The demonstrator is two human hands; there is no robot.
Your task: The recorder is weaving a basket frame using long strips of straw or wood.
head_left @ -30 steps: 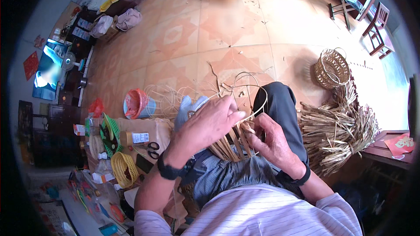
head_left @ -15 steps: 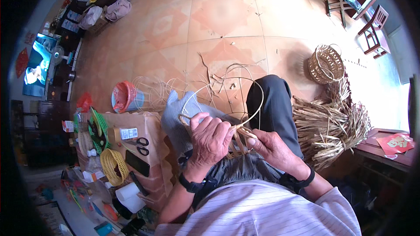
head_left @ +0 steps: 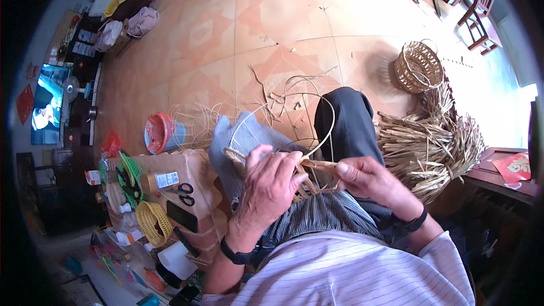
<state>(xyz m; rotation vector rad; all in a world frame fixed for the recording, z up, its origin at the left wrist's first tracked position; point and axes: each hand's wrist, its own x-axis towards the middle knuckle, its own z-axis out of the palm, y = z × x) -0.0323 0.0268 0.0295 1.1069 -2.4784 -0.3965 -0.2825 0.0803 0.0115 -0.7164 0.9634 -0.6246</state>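
Note:
A partly woven basket with a tall hoop handle rests in my lap between my knees. My left hand is closed on its rim, thumb and fingers pinching it close to where the hoop meets it. From that spot a flat tan strip runs across to my right hand, which pinches its other end between thumb and fingers. Much of the basket's side is hidden behind my left hand.
On the right lie a heap of dried stalks and a finished-looking woven basket. At left, a covered table holds scissors, a phone and a yellow basket. A lined bin stands beyond it.
My right hand has moved right, away from the rim, and the strip now stretches between both hands. My left hand stays on the rim. The whole view has shifted slightly.

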